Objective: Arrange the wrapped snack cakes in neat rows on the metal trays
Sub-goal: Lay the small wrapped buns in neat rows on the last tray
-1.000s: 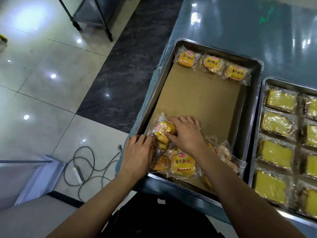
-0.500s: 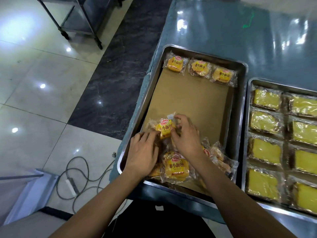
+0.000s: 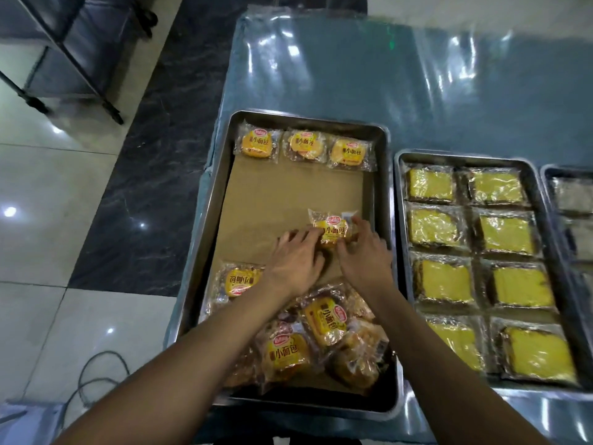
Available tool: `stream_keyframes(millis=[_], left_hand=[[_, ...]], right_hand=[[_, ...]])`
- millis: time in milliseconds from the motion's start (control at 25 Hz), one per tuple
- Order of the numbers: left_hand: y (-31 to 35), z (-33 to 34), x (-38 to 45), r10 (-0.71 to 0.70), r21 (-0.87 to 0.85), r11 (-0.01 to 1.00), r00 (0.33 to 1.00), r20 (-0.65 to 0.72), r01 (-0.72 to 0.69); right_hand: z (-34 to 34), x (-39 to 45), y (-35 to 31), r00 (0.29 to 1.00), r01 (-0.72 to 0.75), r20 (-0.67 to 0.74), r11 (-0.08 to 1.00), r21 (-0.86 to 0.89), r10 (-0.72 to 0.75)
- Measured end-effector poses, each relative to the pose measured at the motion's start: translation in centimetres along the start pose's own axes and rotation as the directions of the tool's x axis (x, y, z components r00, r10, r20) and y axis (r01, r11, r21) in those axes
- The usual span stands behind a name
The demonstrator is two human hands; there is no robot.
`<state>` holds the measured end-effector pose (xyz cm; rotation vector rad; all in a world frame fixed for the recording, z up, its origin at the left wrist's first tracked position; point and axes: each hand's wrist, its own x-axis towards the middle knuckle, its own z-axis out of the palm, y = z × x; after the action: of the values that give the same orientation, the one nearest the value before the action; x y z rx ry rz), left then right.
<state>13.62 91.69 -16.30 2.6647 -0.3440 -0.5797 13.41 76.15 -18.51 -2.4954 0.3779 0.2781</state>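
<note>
Tray [image 3: 224,200]: 3 cakes [image 3: 305,146] in far row; both hands [image 3: 330,255] pinching 1 wrapped cake [image 3: 332,229].

- The worktop [image 3: 417,75], covered in glossy blue-grey plastic film, fills the upper right of the frame.
- A paper-lined metal tray [image 3: 221,200] sits at the centre.
- A second tray [image 3: 396,200] lies just beside it to the right.
- A third tray [image 3: 545,175] is cut off at the right edge.
</note>
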Motion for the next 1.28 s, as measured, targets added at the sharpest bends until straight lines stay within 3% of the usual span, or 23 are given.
stream_keyframes(millis=[120, 280, 400, 760, 1040, 1280], left_hand=[[-0.2, 0.8, 1.5, -0.014, 0.048, 0.999, 0.998, 0.066, 0.011], [-0.6, 1.6, 0.0, 0.048, 0.134, 0.990, 0.998, -0.036, -0.043], [-0.8, 2.4, -0.1, 0.065, 0.159, 0.985, 0.998, 0.015, -0.066], [-0.1, 2.1, 5.8, 0.049, 0.146, 0.988, 0.998, 0.042, -0.054], [1.0, 1.0, 10.7, 0.035, 0.186, 0.982, 0.999, 0.026, -0.039], [1.1, 0.4, 12.0, -0.003, 0.211, 0.977, 0.993, 0.121, -0.023]], right_hand=[[-0.3, 0.4, 1.1, 0.999, 0.009, -0.032, 0.980, -0.201, -0.016], [0.5, -0.9, 2.0, 0.968, 0.236, -0.014, 0.931, -0.277, -0.250], [1.4, -0.6, 2.6, 0.940, 0.332, 0.050, 0.875, -0.352, -0.336], [0.7, 3.0, 3.0, 0.944, 0.276, -0.015, 0.818, -0.505, -0.328], [-0.6, 8.0, 3.3, 0.947, 0.273, -0.005, 0.812, -0.516, -0.321], [-1.2, 9.0, 3.3, 0.949, 0.283, 0.025, 0.820, -0.498, -0.313]])
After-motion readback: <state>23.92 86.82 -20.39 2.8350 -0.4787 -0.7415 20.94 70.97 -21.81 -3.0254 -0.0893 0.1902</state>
